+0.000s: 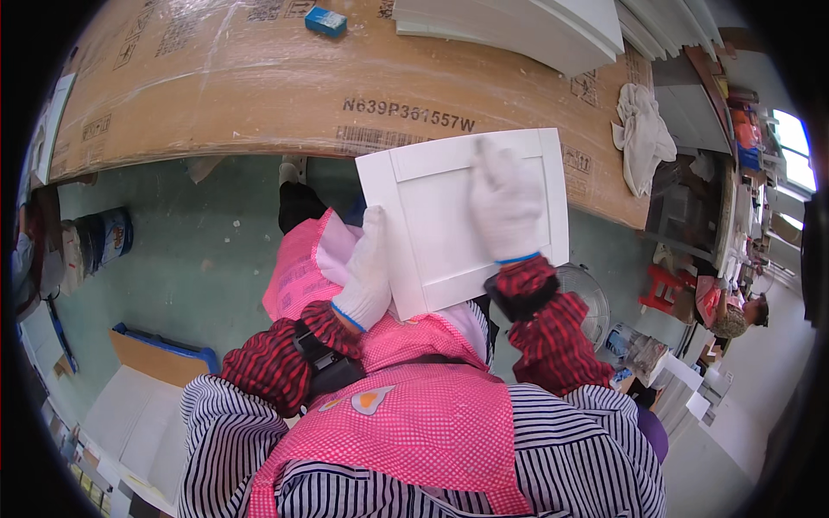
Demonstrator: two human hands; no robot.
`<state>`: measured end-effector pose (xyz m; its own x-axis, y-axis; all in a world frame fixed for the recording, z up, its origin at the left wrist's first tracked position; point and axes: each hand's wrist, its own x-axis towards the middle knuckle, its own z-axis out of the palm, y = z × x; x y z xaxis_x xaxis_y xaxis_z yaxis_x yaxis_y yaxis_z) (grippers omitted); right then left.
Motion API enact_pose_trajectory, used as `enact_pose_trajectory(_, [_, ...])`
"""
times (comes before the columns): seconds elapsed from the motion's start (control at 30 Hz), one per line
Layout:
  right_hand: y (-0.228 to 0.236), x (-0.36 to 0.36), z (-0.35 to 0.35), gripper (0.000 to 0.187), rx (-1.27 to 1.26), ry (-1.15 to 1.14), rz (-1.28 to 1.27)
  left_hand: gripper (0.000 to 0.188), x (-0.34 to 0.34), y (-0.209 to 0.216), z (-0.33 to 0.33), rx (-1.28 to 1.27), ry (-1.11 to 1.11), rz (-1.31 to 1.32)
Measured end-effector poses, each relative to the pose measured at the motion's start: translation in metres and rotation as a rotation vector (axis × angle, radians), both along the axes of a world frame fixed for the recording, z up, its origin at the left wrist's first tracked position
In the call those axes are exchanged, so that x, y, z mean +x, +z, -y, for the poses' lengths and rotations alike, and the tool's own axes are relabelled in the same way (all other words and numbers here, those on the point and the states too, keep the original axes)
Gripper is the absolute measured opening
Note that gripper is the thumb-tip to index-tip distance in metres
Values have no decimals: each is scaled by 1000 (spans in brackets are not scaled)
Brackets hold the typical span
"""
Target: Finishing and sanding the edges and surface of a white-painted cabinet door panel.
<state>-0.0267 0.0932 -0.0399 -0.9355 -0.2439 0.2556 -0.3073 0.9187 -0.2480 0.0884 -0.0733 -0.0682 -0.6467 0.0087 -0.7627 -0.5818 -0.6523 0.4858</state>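
Observation:
A white framed cabinet door [434,226] leans upright in front of me, its lower edge at my lap and its top against the edge of the cardboard-covered table. My left hand [370,274], in a white knit glove, grips the door's left edge, its fingers partly hidden behind it. Over the right part of the door's front face is my right hand [505,203], gloved the same way and smeared by motion. Its fingers are too blurred to show whether they hold anything.
Brown printed cardboard [250,95] covers the table ahead. On it are a small blue block [325,22], a stack of white panels [509,33] and a crumpled white cloth [643,142]. A round fan [585,302] and a red stool [663,289] stand at right. Another person [734,318] is farther right.

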Motion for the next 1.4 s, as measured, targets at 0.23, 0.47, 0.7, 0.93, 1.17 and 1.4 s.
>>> enact_pose_trajectory(0.23, [3,6,10,26,-186,93,124,73,-4,9,-3,-34,18,-19])
enact_pose_trajectory(0.47, [-5,-13,-41,32,39,-47,-36,68,2,-4,-3,-109,-2,-39])
enact_pose_trajectory(0.7, [2,20,38,32,-252,239,171,68,-8,17,-8,-84,63,12])
enact_pose_trajectory(0.93, [-2,-15,-54,31,22,-57,-50,73,1,1,-1,-96,-37,-76])
enact_pose_trajectory(1.17, [13,1,-24,32,-159,-69,209,71,-5,9,-5,-25,19,-21])
enact_pose_trajectory(1.4, [9,5,-24,33,-111,-50,189,67,-2,0,-3,21,49,-10])
